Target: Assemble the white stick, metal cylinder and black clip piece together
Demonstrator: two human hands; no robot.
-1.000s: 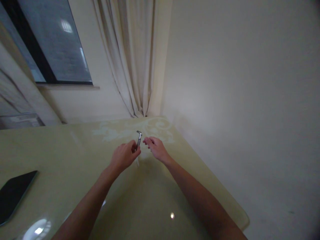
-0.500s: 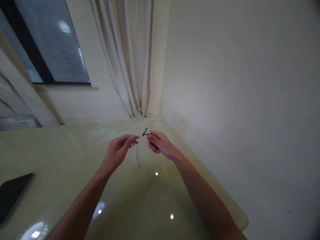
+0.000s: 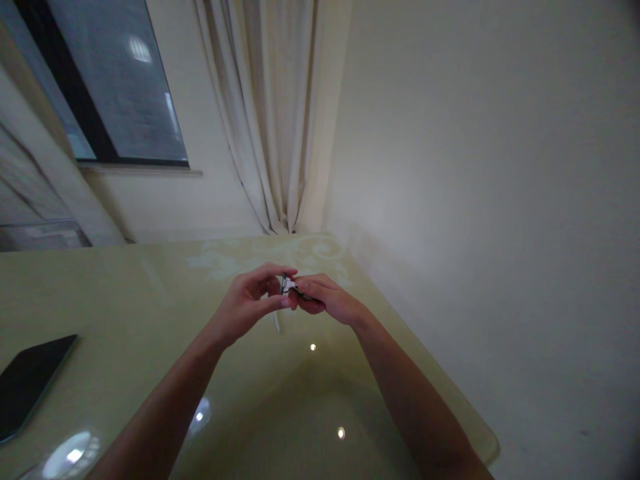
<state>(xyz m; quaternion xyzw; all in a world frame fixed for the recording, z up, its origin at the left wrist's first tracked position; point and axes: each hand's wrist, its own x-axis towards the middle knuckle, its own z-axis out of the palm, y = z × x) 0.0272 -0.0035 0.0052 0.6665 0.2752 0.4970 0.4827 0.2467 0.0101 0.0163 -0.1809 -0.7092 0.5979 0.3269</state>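
Observation:
A small dark and silvery object (image 3: 287, 285) shows between my two hands above the table; it is too small to name. My right hand (image 3: 323, 293) is closed round its right end. The thumb and fingers of my left hand (image 3: 257, 293) curve round its left end, thumb below and forefinger above, seeming to touch it. Part of a thin white strip (image 3: 277, 323) shows just below my left hand, its upper end hidden.
The pale green glossy table (image 3: 240, 400) has light reflections on it. A dark flat tablet-like object (image 3: 33, 383) lies at the left. Beyond the table are a curtain (image 3: 270, 120), a window (image 3: 120, 80) and a wall at the right.
My left hand has moved right to meet the small object, its thumb and fingers now around the left end. Less of the white strip shows. The view has shifted slightly.

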